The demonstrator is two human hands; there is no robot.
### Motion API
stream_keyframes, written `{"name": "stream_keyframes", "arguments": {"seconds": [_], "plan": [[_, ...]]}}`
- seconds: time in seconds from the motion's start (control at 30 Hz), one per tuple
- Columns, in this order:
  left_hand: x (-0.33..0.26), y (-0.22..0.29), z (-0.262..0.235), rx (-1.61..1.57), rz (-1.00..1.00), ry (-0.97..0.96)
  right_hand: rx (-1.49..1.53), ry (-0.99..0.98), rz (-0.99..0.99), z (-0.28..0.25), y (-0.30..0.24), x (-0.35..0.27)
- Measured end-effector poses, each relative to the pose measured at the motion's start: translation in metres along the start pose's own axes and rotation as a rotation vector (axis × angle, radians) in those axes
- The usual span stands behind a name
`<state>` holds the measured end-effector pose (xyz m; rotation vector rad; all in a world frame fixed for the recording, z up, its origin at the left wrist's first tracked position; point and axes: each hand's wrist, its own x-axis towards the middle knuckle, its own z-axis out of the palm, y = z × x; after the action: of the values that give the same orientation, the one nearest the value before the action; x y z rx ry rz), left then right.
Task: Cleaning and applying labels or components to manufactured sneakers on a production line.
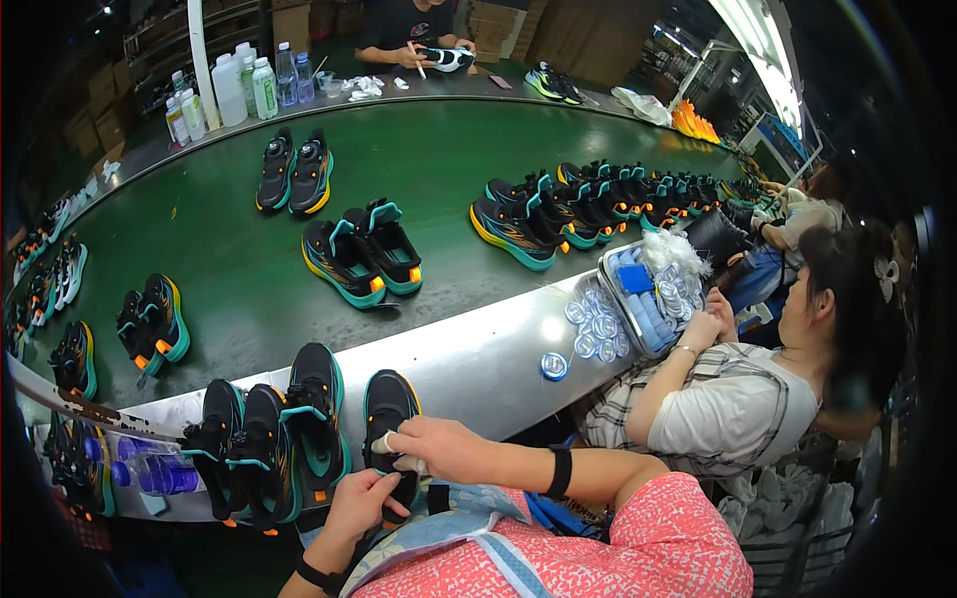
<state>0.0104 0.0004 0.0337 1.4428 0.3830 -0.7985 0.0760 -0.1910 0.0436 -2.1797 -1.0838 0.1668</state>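
A black sneaker (pixel 391 397) with a teal and yellow sole edge stands at the bench's front edge, toe pointing away from me. My left hand (pixel 361 506) is closed on its heel end. Over its upper opening, my right hand (pixel 439 446) has bent fingers gripping the shoe; pale covers or wraps show on some fingertips. The fingertips of both hands are partly hidden, and so is the shoe's inside. Just left of it stand several similar sneakers (pixel 316 409) in a row, touching or nearly touching.
A green conveyor belt (pixel 429 159) carries pairs of sneakers (pixel 364 249) and a long row (pixel 518 224) at right. Discs (pixel 598 324) and a tray (pixel 638 334) lie on the metal ledge (pixel 459 369) beside a co-worker (pixel 738 399). Purple-liquid bottles (pixel 164 470) lie left.
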Motion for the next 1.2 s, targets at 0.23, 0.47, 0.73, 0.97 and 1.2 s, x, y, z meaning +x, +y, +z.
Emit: {"name": "stream_keyframes", "arguments": {"seconds": [0.23,0.47,0.73,0.97,1.2], "plan": [[-0.006,-0.003,-0.003,-0.105,-0.057,-0.037,0.203,0.034,0.036,-0.003,-0.007,0.002],[-0.007,0.000,-0.005,-0.009,-0.024,-0.030,0.081,0.076,0.044,0.001,-0.001,0.008],[-0.001,0.006,-0.004,-0.015,0.026,-0.019,-0.139,0.181,0.048,0.001,-0.005,0.014],[-0.002,-0.005,-0.004,0.094,0.039,-0.003,0.008,0.163,0.054,0.010,-0.014,0.011],[-0.003,0.003,-0.012,-0.056,-0.047,-0.103,0.250,0.097,0.167,-0.003,-0.010,0.010]]}}
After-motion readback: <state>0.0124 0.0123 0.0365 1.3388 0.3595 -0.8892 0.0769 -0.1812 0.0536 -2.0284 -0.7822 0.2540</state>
